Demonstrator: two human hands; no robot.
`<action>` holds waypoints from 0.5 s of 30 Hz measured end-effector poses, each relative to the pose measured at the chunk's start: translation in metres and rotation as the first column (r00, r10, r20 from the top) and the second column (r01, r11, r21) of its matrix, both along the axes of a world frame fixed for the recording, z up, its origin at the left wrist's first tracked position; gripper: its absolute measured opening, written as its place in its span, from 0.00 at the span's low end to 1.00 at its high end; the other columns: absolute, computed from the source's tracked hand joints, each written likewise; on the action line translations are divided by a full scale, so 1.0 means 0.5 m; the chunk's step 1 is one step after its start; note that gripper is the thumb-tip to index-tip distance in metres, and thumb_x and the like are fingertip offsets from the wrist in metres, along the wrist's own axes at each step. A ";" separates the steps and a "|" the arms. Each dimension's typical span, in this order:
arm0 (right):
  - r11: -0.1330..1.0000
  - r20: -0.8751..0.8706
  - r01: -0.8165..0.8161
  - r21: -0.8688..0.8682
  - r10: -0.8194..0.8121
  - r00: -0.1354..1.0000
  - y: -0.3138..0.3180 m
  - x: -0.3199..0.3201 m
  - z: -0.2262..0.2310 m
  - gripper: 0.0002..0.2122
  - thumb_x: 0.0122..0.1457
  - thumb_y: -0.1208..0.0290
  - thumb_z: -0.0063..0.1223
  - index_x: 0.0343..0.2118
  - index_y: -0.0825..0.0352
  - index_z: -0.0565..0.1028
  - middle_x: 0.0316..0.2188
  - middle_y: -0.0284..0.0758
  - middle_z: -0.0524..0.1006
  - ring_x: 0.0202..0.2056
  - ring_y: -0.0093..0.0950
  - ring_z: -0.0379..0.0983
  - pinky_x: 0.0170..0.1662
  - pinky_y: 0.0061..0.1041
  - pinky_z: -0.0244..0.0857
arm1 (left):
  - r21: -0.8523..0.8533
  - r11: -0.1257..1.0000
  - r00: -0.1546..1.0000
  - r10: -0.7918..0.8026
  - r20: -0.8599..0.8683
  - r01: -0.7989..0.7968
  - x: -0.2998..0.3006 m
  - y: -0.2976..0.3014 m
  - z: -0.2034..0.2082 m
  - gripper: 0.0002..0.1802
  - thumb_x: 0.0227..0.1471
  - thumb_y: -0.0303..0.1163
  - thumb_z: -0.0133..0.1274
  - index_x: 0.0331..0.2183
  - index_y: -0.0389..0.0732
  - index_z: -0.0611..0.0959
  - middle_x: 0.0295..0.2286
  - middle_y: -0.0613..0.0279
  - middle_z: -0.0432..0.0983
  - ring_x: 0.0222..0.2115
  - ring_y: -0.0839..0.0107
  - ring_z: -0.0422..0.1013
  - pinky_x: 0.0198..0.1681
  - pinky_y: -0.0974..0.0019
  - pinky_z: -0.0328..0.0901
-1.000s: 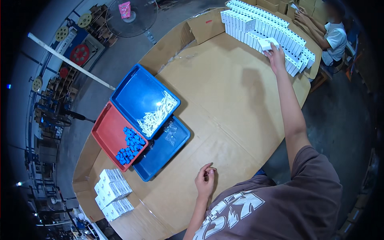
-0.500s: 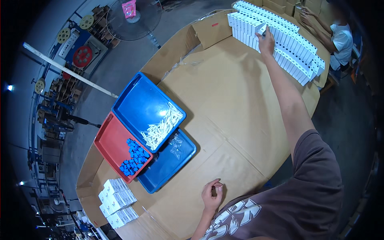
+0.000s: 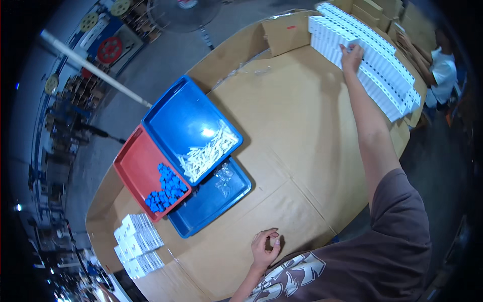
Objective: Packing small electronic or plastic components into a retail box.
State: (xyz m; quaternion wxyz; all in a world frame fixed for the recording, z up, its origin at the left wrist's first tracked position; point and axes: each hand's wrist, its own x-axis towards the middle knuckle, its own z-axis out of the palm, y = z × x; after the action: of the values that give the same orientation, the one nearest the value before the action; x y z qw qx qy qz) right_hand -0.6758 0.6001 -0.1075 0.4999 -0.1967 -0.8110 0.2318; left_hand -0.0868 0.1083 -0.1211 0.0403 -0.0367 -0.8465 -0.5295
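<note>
My right hand point(image 3: 353, 57) reaches to the front side of a long block of upright white boxes point(image 3: 385, 83) at the far right. Its thumb and forefinger are bent around a white box at that front face; the fingertips are partly hidden. My left hand point(image 3: 265, 248) rests low over the cardboard-covered table point(image 3: 282, 126), near my shirt. Its fingers curve loosely, with a gap between thumb and forefinger and nothing seen in them.
Left of centre, a blue tray point(image 3: 183, 118) carries white slim pieces. Beside it a red tray point(image 3: 136, 163) holds blue parts. Below, another blue tray point(image 3: 209, 211) has clear pieces. A stack of white boxes point(image 3: 136, 241) stands near left. Across the far right, a co-worker point(image 3: 443, 75) sits.
The whole view has shifted a little, so the white boxes appear farther right and lower. My right hand stays at about the same spot on their front. My left hand has hardly moved.
</note>
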 end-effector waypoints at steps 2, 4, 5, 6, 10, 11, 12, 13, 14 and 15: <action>0.996 0.012 -0.017 0.087 0.016 1.000 0.103 -0.021 -0.011 0.28 0.49 0.51 0.75 0.42 0.69 0.77 0.43 0.46 0.77 0.47 0.46 0.72 0.53 0.43 0.64 | 0.034 0.999 0.999 0.024 -0.021 -0.023 -0.004 0.006 -0.013 0.16 0.48 0.27 0.63 0.42 0.38 0.84 0.31 0.59 0.82 0.32 0.63 0.79 0.41 0.61 0.70; 0.985 -0.026 -0.056 0.163 0.061 0.998 0.129 -0.019 -0.020 0.28 0.50 0.53 0.74 0.45 0.71 0.78 0.44 0.46 0.78 0.49 0.46 0.72 0.56 0.43 0.63 | 0.031 0.999 0.999 -0.031 -0.045 0.032 -0.005 0.002 -0.011 0.16 0.49 0.28 0.64 0.42 0.39 0.84 0.30 0.58 0.82 0.32 0.62 0.78 0.41 0.61 0.70; 0.954 -0.100 -0.024 0.300 0.056 0.993 0.151 -0.002 -0.025 0.28 0.52 0.55 0.73 0.49 0.72 0.77 0.45 0.47 0.77 0.52 0.47 0.71 0.59 0.43 0.62 | 0.025 0.999 0.998 -0.037 -0.059 0.038 -0.006 0.000 -0.006 0.17 0.49 0.29 0.65 0.43 0.39 0.84 0.31 0.58 0.81 0.33 0.61 0.79 0.41 0.60 0.70; 0.977 -0.048 -0.109 0.185 0.120 0.992 0.073 0.021 -0.061 0.28 0.54 0.58 0.71 0.51 0.73 0.76 0.48 0.48 0.77 0.54 0.47 0.70 0.61 0.42 0.61 | 0.004 0.996 0.995 0.089 -0.037 -0.088 0.008 -0.009 -0.005 0.17 0.49 0.29 0.65 0.43 0.39 0.84 0.31 0.58 0.81 0.33 0.61 0.79 0.41 0.60 0.70; 0.915 0.170 -0.403 -0.003 0.397 0.902 -0.043 0.252 -0.064 0.22 0.61 0.73 0.59 0.58 0.74 0.72 0.57 0.48 0.74 0.59 0.42 0.72 0.63 0.36 0.65 | 0.035 0.998 0.995 0.056 -0.078 -0.053 0.008 -0.021 0.001 0.14 0.52 0.29 0.63 0.43 0.39 0.84 0.32 0.58 0.82 0.33 0.63 0.79 0.40 0.61 0.71; 0.887 0.151 -0.453 -0.087 0.461 0.875 -0.111 0.339 -0.051 0.21 0.63 0.75 0.57 0.58 0.74 0.72 0.58 0.46 0.75 0.59 0.39 0.72 0.63 0.34 0.66 | 0.041 0.999 0.997 -0.021 -0.071 0.024 0.008 -0.023 0.001 0.14 0.53 0.29 0.62 0.43 0.39 0.83 0.33 0.58 0.83 0.34 0.63 0.80 0.40 0.61 0.72; 0.835 0.123 -0.528 -0.157 0.547 0.828 -0.219 0.418 -0.033 0.18 0.65 0.77 0.54 0.58 0.73 0.72 0.56 0.43 0.76 0.58 0.37 0.73 0.63 0.33 0.66 | 0.035 0.998 0.996 0.049 -0.072 -0.046 0.024 -0.029 -0.001 0.14 0.53 0.29 0.62 0.43 0.39 0.83 0.33 0.58 0.83 0.34 0.63 0.80 0.40 0.61 0.72; 0.780 0.095 -0.594 -0.199 0.618 0.780 -0.279 0.486 -0.037 0.17 0.66 0.77 0.54 0.57 0.73 0.73 0.54 0.43 0.77 0.57 0.35 0.73 0.62 0.33 0.66 | 0.115 0.993 0.998 0.041 -0.038 -0.036 0.029 -0.031 -0.011 0.14 0.54 0.29 0.61 0.43 0.38 0.83 0.33 0.58 0.82 0.34 0.64 0.79 0.39 0.63 0.71; 0.722 0.063 -0.650 -0.237 0.679 0.732 -0.337 0.545 -0.048 0.16 0.66 0.77 0.53 0.56 0.73 0.74 0.53 0.42 0.78 0.56 0.34 0.74 0.62 0.33 0.67 | 0.196 0.980 1.000 0.022 -0.010 -0.019 0.035 -0.032 -0.012 0.13 0.56 0.28 0.60 0.44 0.38 0.83 0.33 0.58 0.82 0.34 0.64 0.79 0.39 0.64 0.71; 0.673 0.052 -0.693 -0.258 0.726 0.686 -0.411 0.606 -0.052 0.14 0.66 0.78 0.52 0.54 0.73 0.75 0.51 0.41 0.78 0.54 0.33 0.74 0.60 0.32 0.67 | 0.292 0.956 0.999 0.034 0.000 -0.032 0.042 -0.035 -0.007 0.12 0.59 0.28 0.58 0.45 0.37 0.82 0.32 0.60 0.82 0.33 0.70 0.78 0.39 0.67 0.70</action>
State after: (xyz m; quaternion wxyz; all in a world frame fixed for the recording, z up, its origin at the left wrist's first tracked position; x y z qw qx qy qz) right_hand -0.3728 0.3948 -0.1338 0.2830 0.0640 -0.8280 0.4797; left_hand -0.0660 0.0908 -0.1248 0.0565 -0.0175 -0.7594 -0.6479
